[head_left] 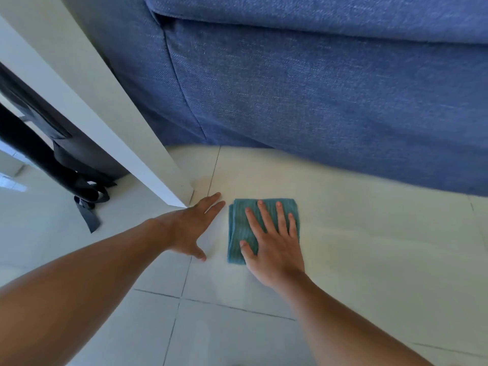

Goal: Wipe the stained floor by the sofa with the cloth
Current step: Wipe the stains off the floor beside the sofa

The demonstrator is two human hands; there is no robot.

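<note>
A folded teal cloth lies flat on the pale tiled floor, a short way in front of the blue fabric sofa. My right hand presses flat on the cloth with fingers spread, covering its right half. My left hand rests palm-down on the bare tile just left of the cloth, fingers together and pointing toward the sofa, holding nothing. No distinct stain shows on the tiles around the cloth.
A white slanted table leg meets the floor just beyond my left hand. Behind it a dark bag with loose straps lies on the floor at the left. Grey grout lines cross the tiles near me.
</note>
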